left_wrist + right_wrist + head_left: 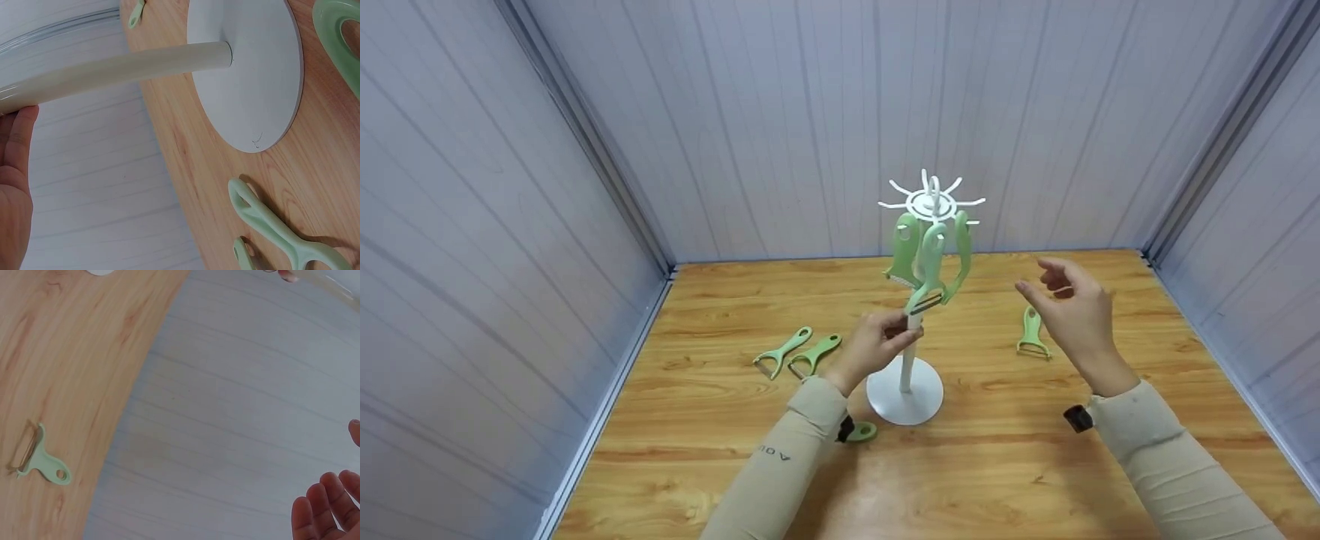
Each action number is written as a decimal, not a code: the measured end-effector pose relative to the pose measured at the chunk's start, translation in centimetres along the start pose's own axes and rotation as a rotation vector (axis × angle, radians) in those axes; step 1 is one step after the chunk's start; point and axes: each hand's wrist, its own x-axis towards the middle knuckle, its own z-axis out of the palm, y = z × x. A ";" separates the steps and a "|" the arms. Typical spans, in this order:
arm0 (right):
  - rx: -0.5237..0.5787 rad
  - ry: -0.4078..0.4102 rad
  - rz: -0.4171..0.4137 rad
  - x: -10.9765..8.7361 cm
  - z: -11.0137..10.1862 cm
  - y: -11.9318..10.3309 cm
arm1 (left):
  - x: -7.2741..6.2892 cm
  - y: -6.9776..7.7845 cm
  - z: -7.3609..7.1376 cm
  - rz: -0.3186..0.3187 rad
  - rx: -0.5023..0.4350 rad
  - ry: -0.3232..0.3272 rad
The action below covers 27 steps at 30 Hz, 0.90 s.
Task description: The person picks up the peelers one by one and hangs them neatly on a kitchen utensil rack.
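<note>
A white rack (pixel 931 204) with hooks round its top stands on a round base (pixel 905 390). Three green peelers hang from it, among them a pale one (pixel 932 255) in front. My left hand (pixel 877 341) pinches the rack's post (pixel 129 67) below the hanging peelers. Off to the right, my right hand (pixel 1072 315) is raised with loosely bent fingers and holds nothing; the right wrist view catches its fingers (pixel 326 506) at the edge. Below that hand a green peeler (pixel 1032 334) lies on the table.
Two more peelers lie left of the base, a pale one (pixel 786 351) and a greener one (pixel 817 354). Another peeler (pixel 862 432), partly hidden by the left wrist, lies before the base. Panelled walls (pixel 840 127) enclose the wooden table (pixel 720 480) at the back and sides.
</note>
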 end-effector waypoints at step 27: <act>-0.085 -0.107 0.162 -1.9 0.7 6.9 | -0.1 0.2 0.0 -0.004 -0.011 0.008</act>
